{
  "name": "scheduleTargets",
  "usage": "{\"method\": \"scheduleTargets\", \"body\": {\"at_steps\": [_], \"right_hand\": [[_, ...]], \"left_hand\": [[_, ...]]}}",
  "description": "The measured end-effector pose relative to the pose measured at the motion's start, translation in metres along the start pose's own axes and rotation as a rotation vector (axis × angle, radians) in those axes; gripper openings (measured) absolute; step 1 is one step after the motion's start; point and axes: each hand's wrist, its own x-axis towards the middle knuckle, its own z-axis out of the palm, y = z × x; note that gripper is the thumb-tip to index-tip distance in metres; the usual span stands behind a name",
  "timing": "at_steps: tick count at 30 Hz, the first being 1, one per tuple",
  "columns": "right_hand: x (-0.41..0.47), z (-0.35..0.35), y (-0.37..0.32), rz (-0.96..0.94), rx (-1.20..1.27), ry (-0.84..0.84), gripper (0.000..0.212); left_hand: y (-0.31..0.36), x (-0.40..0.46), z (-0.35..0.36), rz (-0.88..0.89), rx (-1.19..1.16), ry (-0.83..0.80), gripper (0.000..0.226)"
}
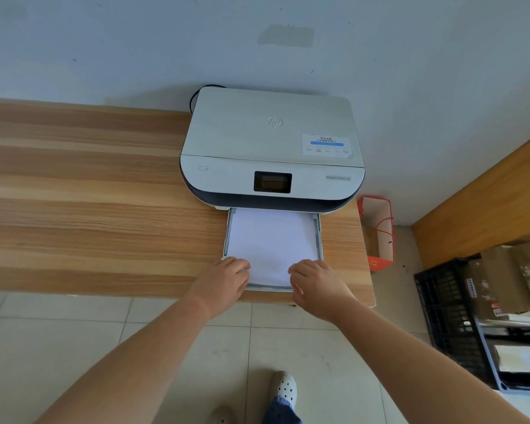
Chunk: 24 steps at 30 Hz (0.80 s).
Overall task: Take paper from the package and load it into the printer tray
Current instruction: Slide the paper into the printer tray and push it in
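Note:
A white printer (271, 142) with a small dark screen stands on a wooden desk against the wall. Its grey paper tray (319, 237) is pulled out toward me. A stack of white paper (271, 240) lies flat in the tray. My left hand (224, 278) has curled fingers on the stack's near left corner. My right hand (314, 281) has curled fingers on the near right corner. Both hands sit at the tray's front edge, and whether they pinch the sheets or only press on them is hidden. No paper package is in view.
The wooden desk (89, 194) stretches far to the left of the printer. A red paper bag (378, 231) stands on the floor at the desk's right end. A black crate (459, 316) with boxes sits further right. My shoe (283, 388) is on the tiled floor.

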Motion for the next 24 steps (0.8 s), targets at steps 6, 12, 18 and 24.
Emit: {"method": "scheduleTargets", "body": {"at_steps": [6,12,18,24], "right_hand": [[-0.009,-0.005,-0.009,0.025,0.031,0.011,0.007],[-0.016,-0.008,-0.015,0.077,0.035,0.032,0.016],[-0.014,-0.011,-0.016,0.081,0.015,-0.049,0.019],[-0.013,-0.01,-0.019,0.055,0.023,-0.115,0.029]], "left_hand": [[0.006,-0.008,-0.009,0.017,-0.006,-0.01,0.009],[0.009,-0.017,-0.017,-0.008,-0.002,-0.05,0.017],[0.01,-0.013,-0.018,-0.075,0.007,-0.01,0.018],[0.011,-0.013,-0.012,-0.117,0.004,-0.016,0.017]]}}
